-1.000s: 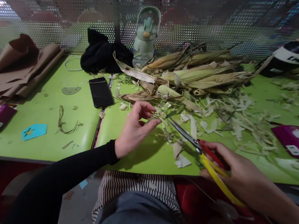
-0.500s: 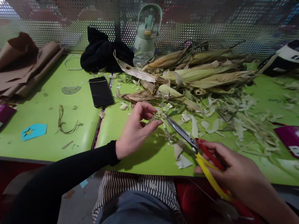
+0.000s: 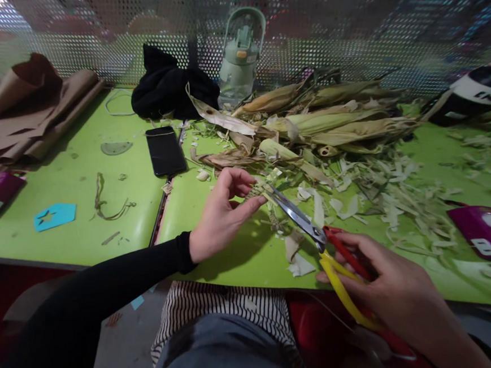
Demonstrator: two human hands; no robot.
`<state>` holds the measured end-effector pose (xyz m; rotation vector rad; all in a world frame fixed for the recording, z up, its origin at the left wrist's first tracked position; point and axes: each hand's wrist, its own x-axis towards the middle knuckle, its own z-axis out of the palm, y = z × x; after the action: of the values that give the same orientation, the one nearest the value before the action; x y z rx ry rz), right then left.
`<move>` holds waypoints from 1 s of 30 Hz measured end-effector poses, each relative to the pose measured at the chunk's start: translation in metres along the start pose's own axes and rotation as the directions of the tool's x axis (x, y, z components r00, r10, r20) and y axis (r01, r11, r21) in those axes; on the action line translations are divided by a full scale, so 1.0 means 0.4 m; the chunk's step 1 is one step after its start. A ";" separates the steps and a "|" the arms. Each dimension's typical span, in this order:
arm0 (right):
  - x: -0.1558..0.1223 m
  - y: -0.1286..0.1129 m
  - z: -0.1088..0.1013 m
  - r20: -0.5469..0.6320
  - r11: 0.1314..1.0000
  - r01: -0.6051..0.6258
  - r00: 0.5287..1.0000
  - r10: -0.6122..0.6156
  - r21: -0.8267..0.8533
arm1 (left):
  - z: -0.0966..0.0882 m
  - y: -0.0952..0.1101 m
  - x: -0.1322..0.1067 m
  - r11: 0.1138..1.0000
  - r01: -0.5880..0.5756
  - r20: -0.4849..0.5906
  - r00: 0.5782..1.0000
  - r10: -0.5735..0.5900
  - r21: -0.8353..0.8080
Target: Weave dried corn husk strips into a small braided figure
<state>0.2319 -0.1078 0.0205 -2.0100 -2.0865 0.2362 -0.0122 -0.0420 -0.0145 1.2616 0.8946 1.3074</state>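
Observation:
Between thumb and fingers, my left hand (image 3: pixel 230 210) pinches a small braided piece of corn husk (image 3: pixel 258 191) above the green table. My right hand (image 3: pixel 389 280) grips scissors (image 3: pixel 294 215) with red and yellow handles. The tips of the blades meet the right end of the husk piece. Husk scraps (image 3: pixel 300 266) lie on the table beneath and beside the blades. Just beyond my left hand is a pile of dried corn husks (image 3: pixel 329 122), pale green to brown.
Behind the pile stand a green water bottle (image 3: pixel 240 65) and a black cloth (image 3: pixel 174 87). A phone (image 3: pixel 166 151) lies left of my hand. Brown paper (image 3: pixel 36 115), a blue tag (image 3: pixel 55 216) and purple boxes (image 3: pixel 479 233) lie farther out. A perforated metal screen (image 3: pixel 344 34) borders the back.
Both hands stay almost in place, with the scissor tips still at the husk piece. The right hand and handles have shifted very slightly.

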 end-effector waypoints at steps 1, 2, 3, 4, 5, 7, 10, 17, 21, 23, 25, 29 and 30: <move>-0.001 0.000 -0.002 0.031 0.999 -0.026 0.999 0.025 0.028 | 0.000 0.000 0.000 1.000 0.000 -0.003 1.000 0.000 -0.005; -0.001 -0.001 -0.003 0.069 0.996 -0.058 0.996 0.054 0.063 | 0.000 0.000 0.000 1.000 0.000 -0.004 1.000 0.000 -0.007; -0.001 -0.001 -0.004 0.103 0.992 -0.090 0.991 0.080 0.093 | 0.000 -0.001 0.000 1.000 0.002 -0.003 1.000 -0.002 -0.006; 0.000 -0.001 -0.004 0.119 0.988 -0.114 0.988 0.102 0.106 | -0.001 -0.001 0.000 1.000 0.004 0.001 1.000 -0.004 -0.004; 0.001 -0.002 -0.003 0.130 0.985 -0.132 0.985 0.117 0.114 | -0.001 -0.001 0.001 1.000 0.006 0.003 1.000 -0.006 0.000; 0.003 -0.004 -0.002 0.149 0.979 -0.160 0.979 0.140 0.127 | -0.002 -0.001 0.001 1.000 0.006 0.006 1.000 -0.006 0.008; 0.005 -0.005 0.000 0.160 0.975 -0.170 0.976 0.146 0.146 | -0.003 -0.001 0.001 1.000 -0.008 0.007 1.000 0.008 0.018; -0.004 0.008 0.004 0.113 0.973 -0.141 0.986 0.122 0.183 | -0.004 -0.006 -0.002 0.997 -0.037 0.007 0.999 0.037 0.073; -0.010 0.008 0.003 0.079 0.983 -0.088 0.994 0.076 0.163 | -0.005 -0.008 -0.005 0.987 -0.091 0.017 0.996 0.090 0.132; -0.015 0.007 0.000 0.061 0.990 -0.053 0.997 0.045 0.134 | -0.006 -0.009 -0.006 0.977 -0.134 0.031 0.991 0.131 0.167; -0.021 0.010 0.000 0.039 0.994 -0.005 0.999 0.000 0.111 | -0.007 -0.011 -0.006 0.964 -0.179 0.049 0.984 0.173 0.194; -0.040 0.031 0.011 -0.031 0.990 0.122 0.992 -0.120 0.071 | -0.009 -0.017 -0.008 0.942 -0.232 0.078 0.973 0.219 0.242; -0.046 0.038 0.016 -0.047 0.988 0.143 0.989 -0.141 0.055 | -0.009 -0.018 -0.009 0.938 -0.241 0.083 0.970 0.227 0.250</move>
<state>0.2453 -0.1251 0.0092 -1.8082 -2.1587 0.2238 -0.0147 -0.0437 -0.0229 1.6418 0.9195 1.3652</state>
